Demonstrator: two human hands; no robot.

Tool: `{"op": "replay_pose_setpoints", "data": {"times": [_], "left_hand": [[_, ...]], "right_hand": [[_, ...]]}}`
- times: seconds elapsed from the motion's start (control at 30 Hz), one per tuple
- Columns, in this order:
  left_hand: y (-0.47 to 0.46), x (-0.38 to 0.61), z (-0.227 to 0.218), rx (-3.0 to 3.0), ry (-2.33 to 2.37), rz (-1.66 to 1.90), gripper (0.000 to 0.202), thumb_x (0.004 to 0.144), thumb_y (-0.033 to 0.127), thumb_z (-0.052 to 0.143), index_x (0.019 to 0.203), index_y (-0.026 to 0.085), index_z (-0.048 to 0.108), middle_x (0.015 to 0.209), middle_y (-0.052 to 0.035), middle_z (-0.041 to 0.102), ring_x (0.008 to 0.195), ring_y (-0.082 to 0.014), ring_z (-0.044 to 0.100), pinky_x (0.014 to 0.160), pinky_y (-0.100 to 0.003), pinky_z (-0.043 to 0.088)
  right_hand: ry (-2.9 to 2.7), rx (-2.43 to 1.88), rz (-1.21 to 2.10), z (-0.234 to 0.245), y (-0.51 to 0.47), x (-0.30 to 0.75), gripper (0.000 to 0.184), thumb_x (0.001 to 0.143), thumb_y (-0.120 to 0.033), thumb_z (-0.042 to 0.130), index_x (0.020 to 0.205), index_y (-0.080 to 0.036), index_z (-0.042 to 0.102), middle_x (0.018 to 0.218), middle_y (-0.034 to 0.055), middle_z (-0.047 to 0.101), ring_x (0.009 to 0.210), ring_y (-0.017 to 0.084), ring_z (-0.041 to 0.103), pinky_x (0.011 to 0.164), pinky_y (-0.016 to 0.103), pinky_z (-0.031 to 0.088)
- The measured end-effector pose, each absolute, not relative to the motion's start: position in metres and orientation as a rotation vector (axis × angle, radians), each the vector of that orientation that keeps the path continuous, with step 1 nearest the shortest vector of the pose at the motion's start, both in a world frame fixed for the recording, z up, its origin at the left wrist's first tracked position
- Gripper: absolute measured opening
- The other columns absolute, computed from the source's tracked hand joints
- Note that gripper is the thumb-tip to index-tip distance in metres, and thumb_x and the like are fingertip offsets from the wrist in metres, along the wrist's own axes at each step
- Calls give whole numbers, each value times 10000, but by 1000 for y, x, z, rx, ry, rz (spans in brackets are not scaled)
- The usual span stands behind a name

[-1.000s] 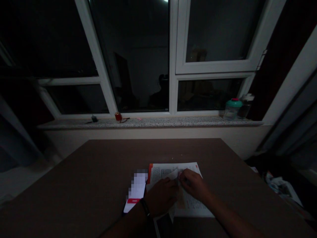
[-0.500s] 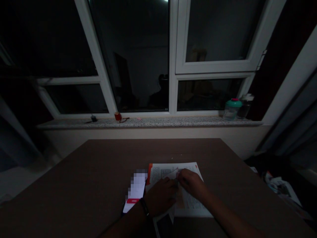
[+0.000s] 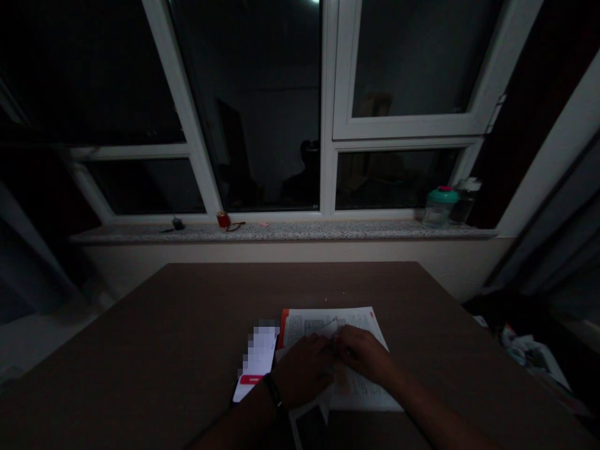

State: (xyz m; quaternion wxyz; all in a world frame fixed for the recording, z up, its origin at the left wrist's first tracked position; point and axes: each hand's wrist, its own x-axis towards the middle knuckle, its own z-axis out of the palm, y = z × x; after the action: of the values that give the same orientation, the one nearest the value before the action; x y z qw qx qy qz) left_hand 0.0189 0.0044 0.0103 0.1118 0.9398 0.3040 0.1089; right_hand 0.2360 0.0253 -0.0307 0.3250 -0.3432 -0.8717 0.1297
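An open book (image 3: pixel 370 390) with printed pages and an orange left edge lies on the dark brown table (image 3: pixel 187 325). Over it is a sheet of thin paper (image 3: pixel 330 327), folded at a slant, its lower part showing a dark picture below my wrist. My left hand (image 3: pixel 304 369), with a dark band on the wrist, is closed on the sheet. Beside it my right hand (image 3: pixel 363 353) pinches the sheet's slanted edge; its fingertips are partly hidden and close to the left fingers. A phone (image 3: pixel 257 362) with a lit screen lies left of the book.
Behind the table runs a speckled windowsill (image 3: pixel 300 231) holding a red can (image 3: pixel 223 219), a small dark object (image 3: pixel 177 223), and a teal-lidded bottle (image 3: pixel 439 206) beside a clear bottle (image 3: pixel 464 200). White crumpled items (image 3: pixel 534 356) lie right of the table. The room is dim.
My right hand has slid slightly down the sheet's slanted edge, toward me, uncovering the sheet's tip. My left hand has barely moved. Book and phone are where they were.
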Motion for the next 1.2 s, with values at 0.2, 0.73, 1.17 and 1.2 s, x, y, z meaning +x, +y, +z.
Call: {"op": "replay_pose_setpoints", "data": {"times": [0.2, 0.73, 1.17, 1.2], "left_hand": [[4, 19, 13, 2756, 877, 302, 314, 862, 206, 676, 1163, 226, 587, 1232, -57, 554, 1135, -264, 502, 976, -395, 429], [1, 23, 20, 2776, 871, 243, 250, 923, 170, 582, 1166, 212, 543, 1193, -51, 590, 1121, -240, 516, 989, -370, 395], [0, 24, 22, 2735, 884, 269, 362, 893, 138, 592, 1238, 198, 501, 1238, -65, 549, 1142, -241, 489, 1003, -351, 394], [0, 24, 22, 2731, 876, 270, 369, 893, 139, 588, 1246, 198, 497, 1248, -67, 546, 1145, -243, 487, 1004, -355, 394]], "right_hand": [[-2217, -1047, 184, -32, 40, 233, 189, 910, -110, 490, 756, -205, 541, 768, 25, 584, 774, 187, 546, 717, 287, 424], [-1996, -1022, 338, -31, 27, 239, 113, 895, -136, 512, 821, -220, 524, 833, 31, 617, 772, 173, 593, 699, 267, 458], [-2090, -998, 266, -36, 30, 236, 195, 933, -150, 477, 755, -217, 516, 765, 17, 575, 726, 163, 559, 661, 261, 438], [-2097, -1002, 268, -36, 31, 236, 202, 933, -147, 474, 748, -217, 517, 761, 15, 572, 728, 164, 557, 665, 263, 438]]}}
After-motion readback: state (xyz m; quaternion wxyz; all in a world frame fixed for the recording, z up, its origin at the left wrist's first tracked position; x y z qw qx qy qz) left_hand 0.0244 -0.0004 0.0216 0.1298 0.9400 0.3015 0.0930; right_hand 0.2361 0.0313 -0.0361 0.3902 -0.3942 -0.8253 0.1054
